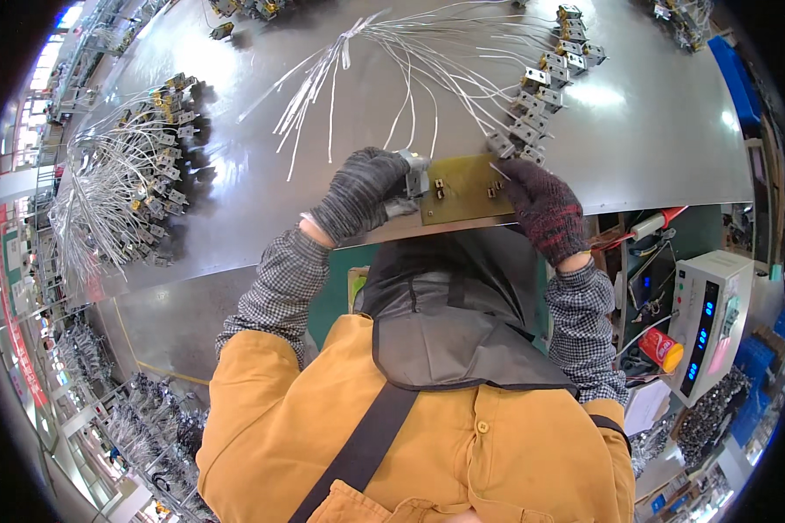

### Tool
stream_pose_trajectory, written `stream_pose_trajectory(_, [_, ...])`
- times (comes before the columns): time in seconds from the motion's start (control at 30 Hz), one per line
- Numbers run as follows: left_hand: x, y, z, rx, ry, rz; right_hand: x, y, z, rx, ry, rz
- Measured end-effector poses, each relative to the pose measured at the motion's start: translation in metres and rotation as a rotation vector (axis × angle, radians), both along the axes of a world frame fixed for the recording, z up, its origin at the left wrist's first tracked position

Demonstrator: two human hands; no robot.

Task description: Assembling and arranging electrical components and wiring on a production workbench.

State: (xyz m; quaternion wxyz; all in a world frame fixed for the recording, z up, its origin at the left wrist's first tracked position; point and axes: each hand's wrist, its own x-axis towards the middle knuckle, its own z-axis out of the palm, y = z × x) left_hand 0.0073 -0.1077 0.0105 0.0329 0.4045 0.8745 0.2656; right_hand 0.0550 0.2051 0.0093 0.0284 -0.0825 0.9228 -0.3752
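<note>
My left hand (pixel 359 193), in a grey knit glove, is closed around a small boxy silver metal part (pixel 417 174) at the left end of a brass-coloured plate (pixel 464 170). Small dark metal fittings stand on this plate, which lies at the table's near edge. On its right, my right hand (pixel 545 207), in a dark maroon glove, has its fingers pinched together. A thin white wire end (pixel 500 171) shows at those fingertips. Just beyond, a row of similar boxy metal parts (pixel 532 105) with long white wires (pixel 410 57) gathered in a bundle lies on the metal table (pixel 270 183).
Another wired bunch of metal parts (pixel 161 166) lies at the left. To the right below the table are a white meter box (pixel 711 322) with a lit display, a red-and-yellow container (pixel 661 350) and a red-handled tool (pixel 663 222). A blue bin (pixel 734 83) stands far right.
</note>
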Motion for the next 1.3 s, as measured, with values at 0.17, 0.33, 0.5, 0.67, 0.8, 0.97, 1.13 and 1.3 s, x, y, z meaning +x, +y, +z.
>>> stream_pose_trajectory(0.17, [-0.006, 0.019, -0.013, 0.320, -0.428, 0.193, 0.000, -0.005, -0.004, 0.024, -0.025, -0.004])
stream_pose_trajectory(0.33, [-0.015, 0.031, -0.002, 0.057, -0.227, 0.146, 0.003, -0.006, -0.004, -0.002, -0.008, 0.019])
stream_pose_trajectory(0.5, [-0.008, 0.042, 0.003, -0.162, 0.041, 0.061, 0.007, -0.017, 0.014, -0.133, -0.035, 0.042])
stream_pose_trajectory(0.67, [0.003, 0.064, 0.002, -0.209, 0.014, 0.139, 0.011, -0.032, 0.040, -0.052, 0.044, 0.141])
stream_pose_trajectory(0.8, [0.003, 0.072, 0.001, -0.295, -0.023, 0.190, 0.010, -0.037, 0.037, 0.082, 0.123, 0.150])
stream_pose_trajectory(0.97, [0.001, 0.069, -0.003, -0.269, -0.010, 0.188, 0.015, -0.039, 0.044, 0.231, 0.109, 0.179])
stream_pose_trajectory(1.13, [0.002, 0.075, 0.003, -0.288, -0.014, 0.198, 0.015, -0.038, 0.047, 0.224, 0.105, 0.173])
stream_pose_trajectory(1.3, [-0.001, 0.076, 0.002, -0.299, -0.015, 0.175, 0.020, -0.039, 0.051, 0.168, 0.101, 0.149])
